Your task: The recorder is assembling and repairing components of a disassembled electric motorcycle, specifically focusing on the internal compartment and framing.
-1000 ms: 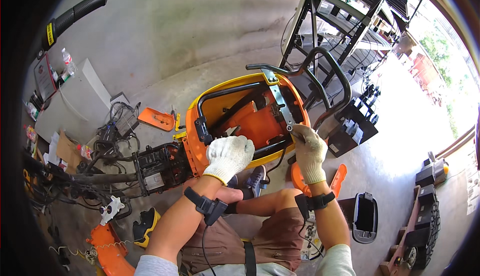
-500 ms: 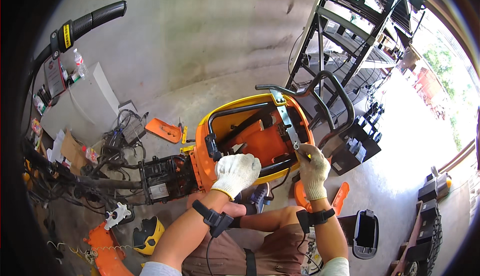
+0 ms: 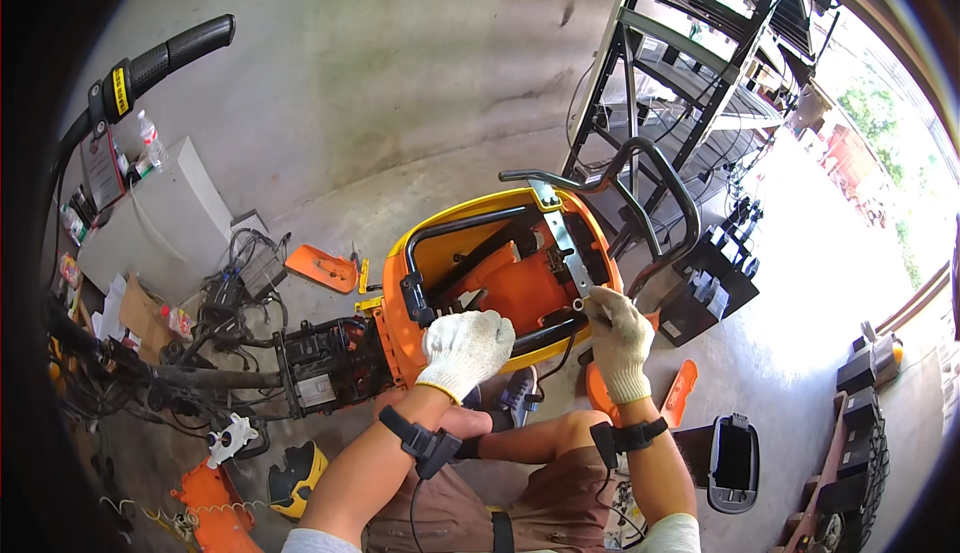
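My left hand (image 3: 465, 353), in a white knit glove, is curled at the near-left rim of the orange and yellow scooter body (image 3: 405, 288); what it holds is hidden, though a small metal piece (image 3: 470, 300) shows just beyond its fingers. My right hand (image 3: 620, 343), also gloved, pinches at a small silver ring-shaped part (image 3: 578, 305) at the lower end of a steel bracket (image 3: 560, 243) spanning the opening. A black tubular bar (image 3: 470, 217) runs inside the body, and a bent black tube (image 3: 672, 181) rises beyond its right side.
Exposed frame and wiring (image 3: 330, 363) extend left toward a handlebar (image 3: 190, 43). A metal rack (image 3: 680, 78) stands behind, with black units (image 3: 705, 293) at right. Orange panels (image 3: 322, 267), a yellow-black part (image 3: 298, 478), a black bin (image 3: 733, 458) and a grey cabinet (image 3: 150, 218) surround me.
The whole view dropped and shifted right, then moved slightly back left as my head moved. Both hands remain at about the same spots on the scooter body, fingers still curled.
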`<state>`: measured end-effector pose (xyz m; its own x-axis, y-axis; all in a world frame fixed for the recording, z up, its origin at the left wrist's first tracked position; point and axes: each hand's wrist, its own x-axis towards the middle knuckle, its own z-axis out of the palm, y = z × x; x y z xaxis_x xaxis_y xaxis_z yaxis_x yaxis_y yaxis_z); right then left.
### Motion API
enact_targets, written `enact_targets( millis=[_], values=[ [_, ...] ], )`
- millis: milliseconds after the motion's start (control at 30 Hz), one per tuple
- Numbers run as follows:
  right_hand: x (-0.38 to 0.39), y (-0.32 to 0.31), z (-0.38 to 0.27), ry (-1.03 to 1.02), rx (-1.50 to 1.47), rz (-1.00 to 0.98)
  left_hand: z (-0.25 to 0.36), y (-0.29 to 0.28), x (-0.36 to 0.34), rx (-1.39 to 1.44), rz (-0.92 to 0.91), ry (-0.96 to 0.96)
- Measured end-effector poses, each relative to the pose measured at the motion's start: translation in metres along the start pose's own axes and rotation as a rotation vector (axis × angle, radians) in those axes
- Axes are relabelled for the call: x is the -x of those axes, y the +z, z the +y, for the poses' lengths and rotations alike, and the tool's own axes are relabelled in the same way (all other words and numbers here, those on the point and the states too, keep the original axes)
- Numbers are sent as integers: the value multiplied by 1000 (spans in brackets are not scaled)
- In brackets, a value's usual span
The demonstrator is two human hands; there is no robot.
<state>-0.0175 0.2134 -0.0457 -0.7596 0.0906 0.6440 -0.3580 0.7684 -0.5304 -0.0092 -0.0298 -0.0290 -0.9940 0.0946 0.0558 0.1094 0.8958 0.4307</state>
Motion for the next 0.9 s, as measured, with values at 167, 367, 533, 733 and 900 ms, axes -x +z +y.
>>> enact_targets(
  millis=[167, 367, 533, 733, 900],
  values=[
    [-2, -4, -4, 97, 41, -63, -1, 0, 0, 12, 6, 11],
    [-1, -1, -9, 126, 48, -9, 1, -3, -1, -9, -39, -17],
    [-2, -4, -5, 39, 37, -69, 2, -5, -1, -6, -57, -21],
    [1, 1, -9, 146, 24, 3, 1, -4, -1, -7, -44, -11],
    [0, -4, -6, 77, 24, -80, 2, -5, -2, -9, -59, -17]
  ],
)
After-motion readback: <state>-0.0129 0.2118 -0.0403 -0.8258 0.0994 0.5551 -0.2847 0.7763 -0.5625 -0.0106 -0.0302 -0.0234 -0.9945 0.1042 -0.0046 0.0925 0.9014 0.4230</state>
